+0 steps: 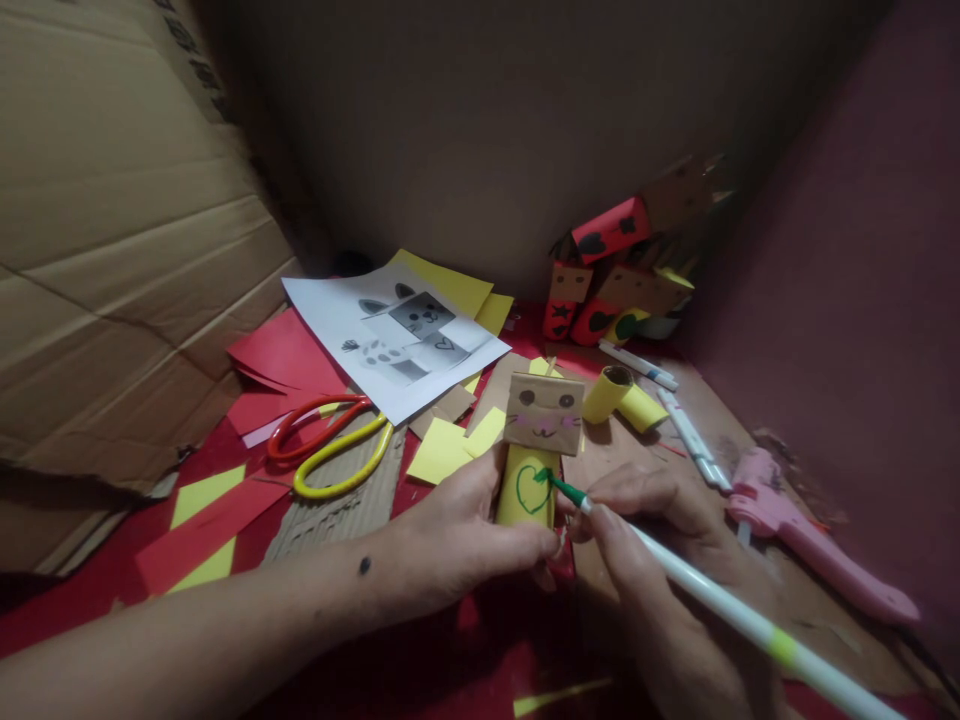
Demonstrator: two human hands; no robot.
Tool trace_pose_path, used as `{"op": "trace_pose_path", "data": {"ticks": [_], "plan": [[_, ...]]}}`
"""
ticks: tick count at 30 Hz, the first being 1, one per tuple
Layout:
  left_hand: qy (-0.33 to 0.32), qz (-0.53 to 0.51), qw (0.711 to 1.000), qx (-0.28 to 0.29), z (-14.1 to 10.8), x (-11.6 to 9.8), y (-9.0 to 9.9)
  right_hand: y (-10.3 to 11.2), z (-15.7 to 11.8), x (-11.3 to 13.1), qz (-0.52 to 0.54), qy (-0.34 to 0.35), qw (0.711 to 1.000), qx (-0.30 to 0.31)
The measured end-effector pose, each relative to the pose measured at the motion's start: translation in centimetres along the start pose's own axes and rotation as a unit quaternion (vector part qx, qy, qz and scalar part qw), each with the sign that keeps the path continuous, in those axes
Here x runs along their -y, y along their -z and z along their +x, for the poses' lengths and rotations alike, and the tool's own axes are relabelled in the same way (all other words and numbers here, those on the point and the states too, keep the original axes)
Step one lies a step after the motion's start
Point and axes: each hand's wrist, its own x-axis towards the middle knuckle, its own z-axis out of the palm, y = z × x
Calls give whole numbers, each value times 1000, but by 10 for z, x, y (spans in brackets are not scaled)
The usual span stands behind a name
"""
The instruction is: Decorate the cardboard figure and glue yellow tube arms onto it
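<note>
In the head view, the left hand (480,535) grips the yellow-bodied figure (532,462) near the centre, thumb covering its lower end, other fingers mostly hidden behind. The right hand's (660,550) fingers pinch a green-tipped marker (705,585), cut off below. The stacked red figures (561,302) blur into shadow.

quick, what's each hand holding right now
Left hand: closed around the cat figure.
Right hand: closed on the green marker, tip at the figure's front.
</note>
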Motion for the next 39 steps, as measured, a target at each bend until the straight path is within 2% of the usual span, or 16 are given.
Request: {"op": "trace_pose_path", "data": {"ticks": [7, 18, 28, 39], "plan": [[-10, -1, 1000, 7, 0, -1, 0, -1, -8, 2, -50, -25, 998, -15], [-3, -16, 1000, -2, 0, -1, 0, -1, -1, -1, 7, 8, 1000, -4], [-4, -6, 1000, -1, 0, -2, -1, 0, -8, 1, -2, -60, 998, -26], [-7, -12, 1000, 1, 1, 3, 2, 3, -1, 2, -4, -16, 1000, -3]]}}
